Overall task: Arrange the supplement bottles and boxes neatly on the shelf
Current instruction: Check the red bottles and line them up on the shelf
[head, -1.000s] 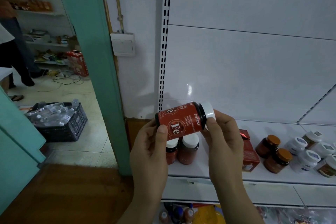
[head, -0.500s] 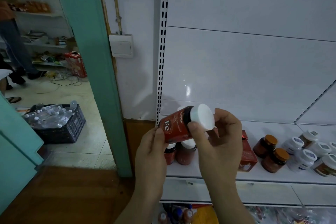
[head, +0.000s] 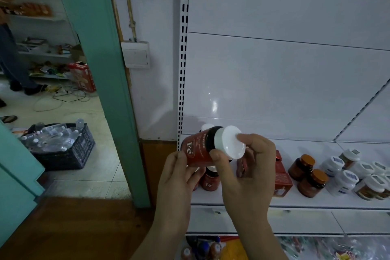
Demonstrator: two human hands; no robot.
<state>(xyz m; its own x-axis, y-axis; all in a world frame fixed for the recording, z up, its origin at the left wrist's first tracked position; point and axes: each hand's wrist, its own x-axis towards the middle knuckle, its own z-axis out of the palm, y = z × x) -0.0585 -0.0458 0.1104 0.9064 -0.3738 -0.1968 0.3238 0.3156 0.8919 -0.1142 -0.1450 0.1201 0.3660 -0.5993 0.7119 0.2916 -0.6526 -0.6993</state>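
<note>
While tipped sideways — glossy red bottle (head: 197,150), round white cap (head: 229,142), gripped by left hand (head: 179,177) and right hand (head: 247,175).

The red plastic supplement bottle with a white screw cap (head: 197,150), held on its side, bears a large white "Fe" on its label; smaller white lettering runs beside it, too blurred to read. A second red bottle standing on the white metal shelf (head: 209,182) also shows "Fe". Print on the other containers is illegible.
</note>
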